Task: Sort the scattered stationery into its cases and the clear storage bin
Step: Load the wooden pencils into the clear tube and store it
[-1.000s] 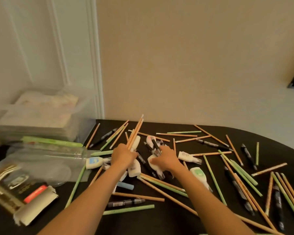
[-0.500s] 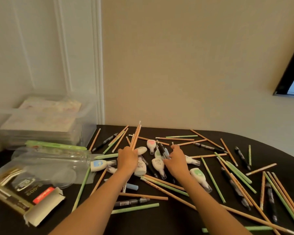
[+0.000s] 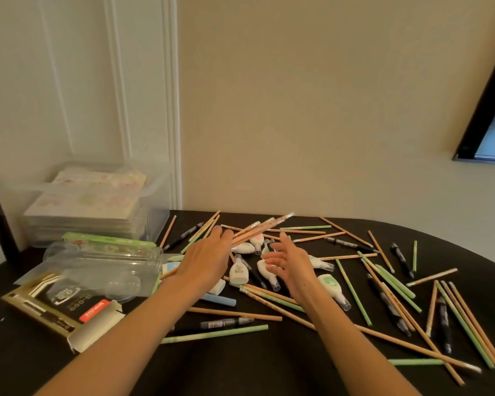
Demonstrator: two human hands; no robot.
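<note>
Now both hands (image 3: 206, 258) have lifted, the left raising pencils (image 3: 257, 228).

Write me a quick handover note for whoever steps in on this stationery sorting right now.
Left hand: holds a bundle of wooden pencils lifted above the pile.
Right hand: open, holding nothing, over the correction tapes.
Clear storage bin: back left, holding flat stacked sheets.
Clear tube case: lying on its side, looks empty.
Open cardboard box: front left.
Done: nothing visibly put away.
Left: pencils, pens and green sticks scattered across the black table.
</note>
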